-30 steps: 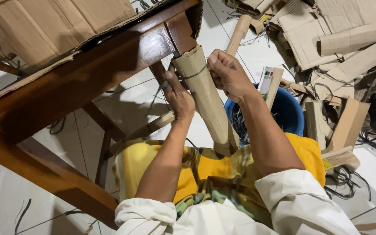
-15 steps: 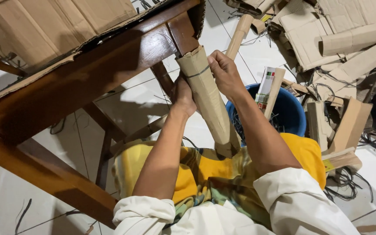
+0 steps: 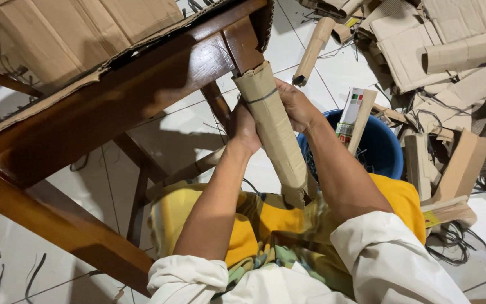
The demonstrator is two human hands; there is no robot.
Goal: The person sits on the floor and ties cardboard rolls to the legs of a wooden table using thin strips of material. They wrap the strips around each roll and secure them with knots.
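both hands slid up the cardboard tube point(image 3: 274, 132) w/ it raised; left hand point(image 3: 245, 128) & right hand point(image 3: 295, 107) clasp its top beside the table leg point(image 3: 243, 42). light, crushable—hold midway.

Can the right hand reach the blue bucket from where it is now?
Probably yes. The right hand holds the cardboard roll, and the blue bucket sits just beside that forearm with nothing between; it would have to release its grip first.
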